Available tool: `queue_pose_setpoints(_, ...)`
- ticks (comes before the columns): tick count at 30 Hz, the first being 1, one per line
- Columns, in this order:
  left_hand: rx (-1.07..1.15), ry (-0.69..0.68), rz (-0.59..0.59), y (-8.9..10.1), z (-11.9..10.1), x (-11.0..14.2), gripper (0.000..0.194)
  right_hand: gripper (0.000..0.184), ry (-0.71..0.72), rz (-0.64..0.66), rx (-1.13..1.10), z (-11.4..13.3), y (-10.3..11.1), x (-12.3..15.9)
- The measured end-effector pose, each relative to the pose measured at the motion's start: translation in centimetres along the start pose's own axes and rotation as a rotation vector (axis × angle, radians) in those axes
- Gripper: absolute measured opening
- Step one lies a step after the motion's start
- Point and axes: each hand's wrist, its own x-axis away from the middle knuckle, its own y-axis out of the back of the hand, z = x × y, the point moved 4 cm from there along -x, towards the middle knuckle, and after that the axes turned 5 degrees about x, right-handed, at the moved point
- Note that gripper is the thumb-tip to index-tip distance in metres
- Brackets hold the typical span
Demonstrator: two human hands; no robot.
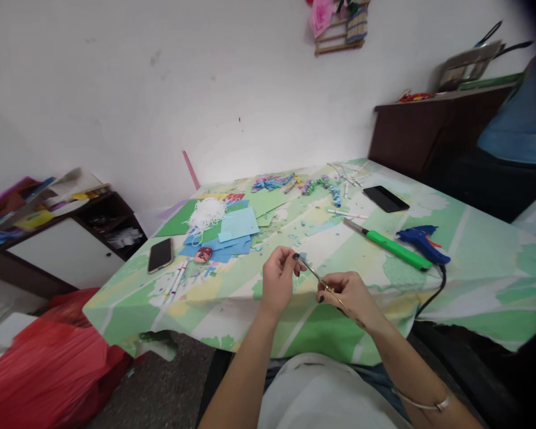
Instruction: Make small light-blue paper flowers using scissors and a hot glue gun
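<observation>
My right hand (346,292) is closed round a pair of scissors (315,273) with gold-coloured handles, above the near edge of the table. Their blades point up and left to my left hand (280,280). Thumb and fingers of that hand pinch a small piece of light blue paper (303,255), and the blade tips are right at it. Whether the blades are apart is too small to tell. Just beyond lie light blue paper sheets (240,224), with small paper scraps scattered around them.
A tangle of white string (206,215) lies on green paper at the left. A phone (161,255) is near the left edge, another phone (386,198) at the right. A green tool (397,250) and a blue glue gun (423,243) with a cord are right of my hands.
</observation>
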Motion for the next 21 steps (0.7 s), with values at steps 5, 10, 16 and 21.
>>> queue_pose_setpoints(5,-0.023,-0.051,-0.028,-0.5,-0.3,0.5,0.021,0.024,-0.008,0.027,-0.058,0.1,-0.2,0.3)
queue_pose_setpoints(10,-0.076,-0.091,-0.042,-0.8,-0.5,1.1,0.02,0.025,-0.012,0.046,-0.078,0.6,-0.2,0.6)
queue_pose_setpoints(16,-0.137,-0.104,-0.056,-0.7,-0.6,1.4,0.019,0.023,0.0,0.07,-0.07,0.7,-0.3,0.7)
queue_pose_setpoints(21,-0.112,-0.097,-0.107,-0.8,-0.3,1.7,0.019,0.025,-0.021,0.063,-0.083,0.9,-0.6,0.9)
